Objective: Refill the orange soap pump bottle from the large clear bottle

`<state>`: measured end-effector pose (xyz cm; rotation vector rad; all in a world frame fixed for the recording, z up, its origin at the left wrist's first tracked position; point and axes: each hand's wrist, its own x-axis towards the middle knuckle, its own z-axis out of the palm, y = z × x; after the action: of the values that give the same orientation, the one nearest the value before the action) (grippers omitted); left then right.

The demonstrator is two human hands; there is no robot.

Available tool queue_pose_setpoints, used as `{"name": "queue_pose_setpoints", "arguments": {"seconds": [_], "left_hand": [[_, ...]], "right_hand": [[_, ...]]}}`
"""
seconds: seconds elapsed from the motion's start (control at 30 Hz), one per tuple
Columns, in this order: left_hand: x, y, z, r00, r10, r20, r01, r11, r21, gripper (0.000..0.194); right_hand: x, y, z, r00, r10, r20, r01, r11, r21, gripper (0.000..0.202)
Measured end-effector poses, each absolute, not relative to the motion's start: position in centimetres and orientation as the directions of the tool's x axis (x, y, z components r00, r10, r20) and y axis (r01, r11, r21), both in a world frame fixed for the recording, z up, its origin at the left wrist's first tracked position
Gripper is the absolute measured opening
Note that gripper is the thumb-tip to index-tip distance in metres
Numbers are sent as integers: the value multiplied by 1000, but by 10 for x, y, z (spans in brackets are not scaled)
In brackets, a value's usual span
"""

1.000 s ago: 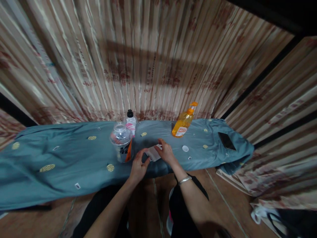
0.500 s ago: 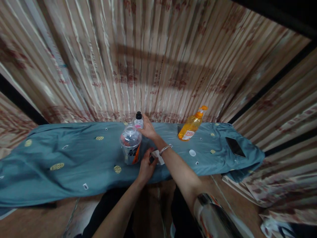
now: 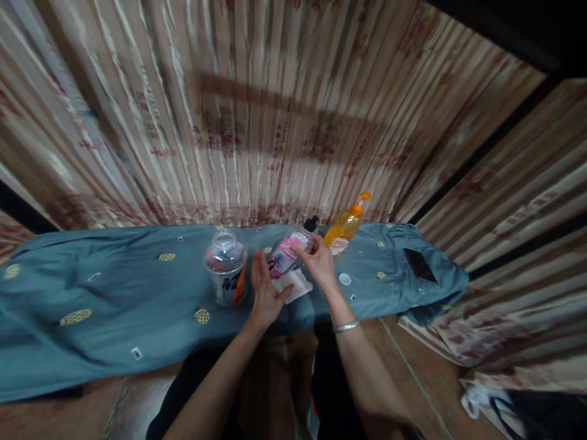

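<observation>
My right hand (image 3: 320, 260) is closed around a clear bottle (image 3: 287, 252) with a pink label and a black cap. The bottle tilts, its cap toward the upper right and its base toward my left hand. With fingers stretched out, my left hand (image 3: 266, 290) is open close to the bottle's base; I cannot tell whether it touches. A white piece of paper or tissue (image 3: 297, 286) lies on the cloth below the bottle, near my left thumb. Left of that hand stands a clear plastic jar-like container (image 3: 225, 269) with dark lettering and an orange stripe.
A pump bottle of orange liquid (image 3: 342, 231) leans at the right. Farther right lies a dark phone (image 3: 419, 265), with a small white disc (image 3: 345, 278) nearer me. Blue-green patterned cloth (image 3: 137, 287) covers the table. A pleated curtain (image 3: 257, 134) hangs close behind.
My right hand has lifted the bottle from behind the clear container, bringing it right and nearer, now tilted. My left hand has left the paper and opened. The view has shifted slightly.
</observation>
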<state>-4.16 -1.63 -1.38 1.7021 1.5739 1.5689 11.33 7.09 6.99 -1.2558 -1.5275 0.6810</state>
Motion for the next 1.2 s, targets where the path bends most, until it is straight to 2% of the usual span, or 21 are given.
{"name": "queue_pose_setpoints", "arguments": {"seconds": [0.13, 0.23, 0.37, 0.47, 0.63, 0.8, 1.03, 1.1, 1.2], "left_hand": [[-34, -8, -12, -203, 869, 451, 481, -313, 819, 128], [-29, -5, -10, -197, 885, 422, 464, -295, 835, 116], [-21, -10, -6, -195, 903, 383, 436, -270, 858, 100], [-12, -22, -2, -152, 932, 330, 393, -250, 885, 91], [1, -39, 8, -90, 976, 200, 278, -168, 946, 87], [8, -49, 19, -27, 999, 44, 74, -42, 996, 92], [8, -66, 39, 177, 971, -161, -217, 198, 956, 88], [8, -68, 41, 208, 959, -191, -262, 243, 934, 86], [7, -67, 39, 172, 963, -208, -284, 251, 925, 89]], "right_hand": [[124, 52, 69, -72, 948, 311, 246, 319, -915, 47], [126, 48, 72, -118, 952, 282, 118, 295, -948, 51], [137, 56, 84, -47, 964, 260, -92, 255, -963, 58], [149, 63, 91, -38, 985, 171, -184, 161, -970, 57], [155, 62, 89, -77, 995, 61, -228, 42, -973, 58], [156, 58, 85, -174, 985, -5, -264, -51, -963, 57], [169, 57, 83, -410, 910, -53, -324, -200, -925, 55], [170, 58, 79, -418, 906, -64, -317, -211, -925, 58], [173, 61, 73, -338, 939, -65, -273, -164, -948, 60]]}}
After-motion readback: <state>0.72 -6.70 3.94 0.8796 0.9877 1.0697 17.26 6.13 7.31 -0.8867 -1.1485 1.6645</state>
